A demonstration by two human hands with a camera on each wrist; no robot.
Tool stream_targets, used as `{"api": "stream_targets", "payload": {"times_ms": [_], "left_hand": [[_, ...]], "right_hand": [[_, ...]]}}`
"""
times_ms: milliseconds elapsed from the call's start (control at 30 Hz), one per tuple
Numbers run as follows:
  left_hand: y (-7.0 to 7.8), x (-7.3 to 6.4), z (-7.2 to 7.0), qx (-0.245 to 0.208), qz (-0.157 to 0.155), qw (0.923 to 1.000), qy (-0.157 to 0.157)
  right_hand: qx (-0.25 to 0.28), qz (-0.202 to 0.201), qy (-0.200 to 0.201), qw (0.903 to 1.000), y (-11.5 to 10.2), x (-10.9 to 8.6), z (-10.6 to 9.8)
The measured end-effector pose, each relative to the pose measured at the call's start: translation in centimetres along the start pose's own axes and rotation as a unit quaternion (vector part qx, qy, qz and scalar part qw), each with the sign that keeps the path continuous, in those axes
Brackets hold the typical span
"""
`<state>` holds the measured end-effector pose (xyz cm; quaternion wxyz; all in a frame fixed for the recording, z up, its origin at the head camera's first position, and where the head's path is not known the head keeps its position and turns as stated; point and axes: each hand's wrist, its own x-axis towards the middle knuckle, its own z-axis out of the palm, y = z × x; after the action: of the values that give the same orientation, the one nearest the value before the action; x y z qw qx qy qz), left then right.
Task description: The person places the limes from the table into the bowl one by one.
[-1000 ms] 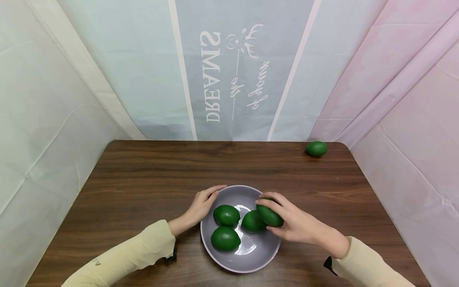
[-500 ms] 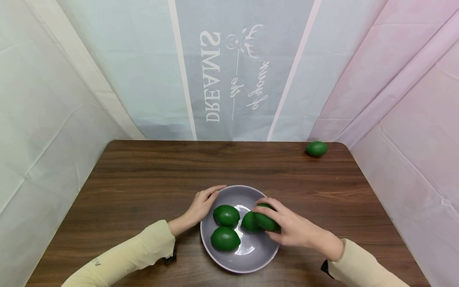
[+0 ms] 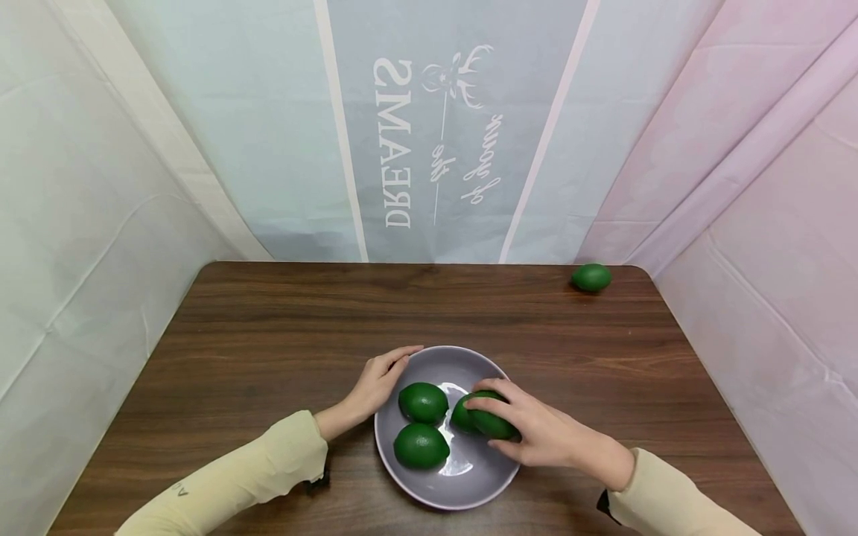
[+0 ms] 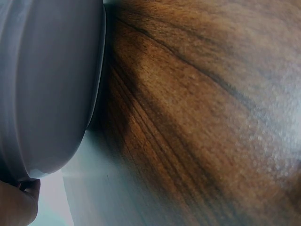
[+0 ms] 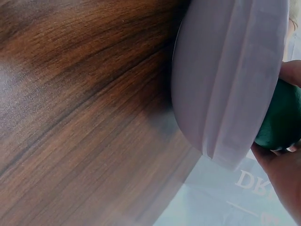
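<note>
My right hand (image 3: 539,430) holds a green lime (image 3: 492,420), with its fingers curled over the top and the thumb on the near side. In the head view this lime overlaps another lime (image 3: 463,414) inside the grey-purple bowl (image 3: 469,487). On the bowl's left side lie two more limes, one farther back (image 3: 424,403) and one nearer (image 3: 421,446). At the upper left rim my left hand (image 3: 372,383) holds the bowl's edge. The right wrist view shows the held lime (image 5: 281,120) at the rim, between thumb and fingers.
A single lime (image 3: 591,278) lies at the far right corner of the dark wooden table (image 3: 322,313). Behind the table hangs a pale blue-grey cloth (image 3: 429,149) with printed lettering. White cloth walls (image 3: 771,298) flank both sides.
My right hand has moved slightly left and down over the bowl with its lime, toward the lime beneath. My left hand and the bowl have stayed in place.
</note>
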<state>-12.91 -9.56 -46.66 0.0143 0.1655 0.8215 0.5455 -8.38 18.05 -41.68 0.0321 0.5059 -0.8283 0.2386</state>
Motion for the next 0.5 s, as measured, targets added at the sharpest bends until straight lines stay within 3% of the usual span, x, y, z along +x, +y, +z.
{"api": "stream_targets", "payload": {"times_ms": [500], "left_hand": [[-0.12, -0.01, 0.03, -0.003, 0.006, 1.0000, 0.000]], "right_hand": [[0.004, -0.010, -0.008, 0.9999, -0.23, 0.14, 0.49]]}}
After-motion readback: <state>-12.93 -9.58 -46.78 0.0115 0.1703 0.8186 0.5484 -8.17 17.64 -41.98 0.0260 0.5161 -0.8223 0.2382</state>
